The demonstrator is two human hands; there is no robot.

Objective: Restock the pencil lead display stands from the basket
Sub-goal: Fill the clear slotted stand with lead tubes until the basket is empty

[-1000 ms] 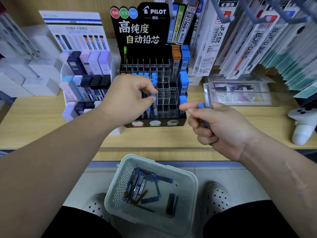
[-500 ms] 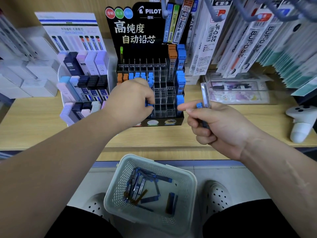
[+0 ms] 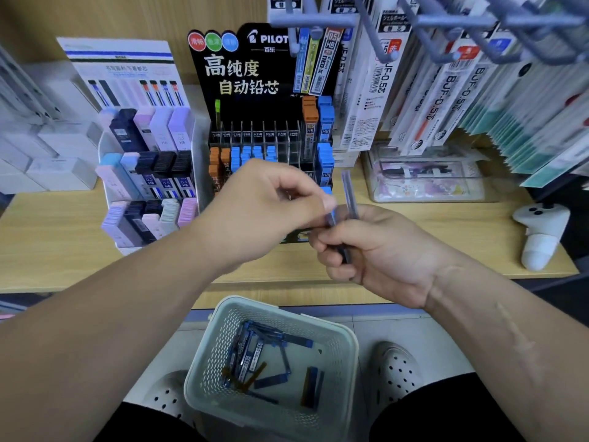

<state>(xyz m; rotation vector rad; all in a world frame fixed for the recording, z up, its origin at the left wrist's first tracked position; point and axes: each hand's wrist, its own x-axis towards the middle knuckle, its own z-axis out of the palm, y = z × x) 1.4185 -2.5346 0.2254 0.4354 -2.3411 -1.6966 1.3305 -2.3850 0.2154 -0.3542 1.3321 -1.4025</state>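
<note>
The step in hand looks like a hand-off of stock from one hand to the other. The right hand (image 3: 392, 253), just right of centre, is curled round a bundle (image 3: 350, 196) of lead tubes, one of which points up towards 12 o'clock. The left hand (image 3: 264, 208) meets it from 9 o'clock, with thumb and forefinger pinched on the blue cap of a tube (image 3: 331, 216) in that bundle. Blur softens the contact, but it reads as a grip.

The Pilot stand (image 3: 255, 106) sits at 12 o'clock on the shelf (image 3: 63, 237). Orange and blue caps fill its left slots, and several clear middle slots are bare. A pastel stand (image 3: 105, 145) is at 10 o'clock and a white controller (image 3: 541, 231) at 3. The basket (image 3: 350, 339) at 6 o'clock holds scattered spare tubes (image 3: 255, 352).

Next, I judge, the left hand must draw the tube free without dragging its neighbours, then drop it upright into the matching slot.
</note>
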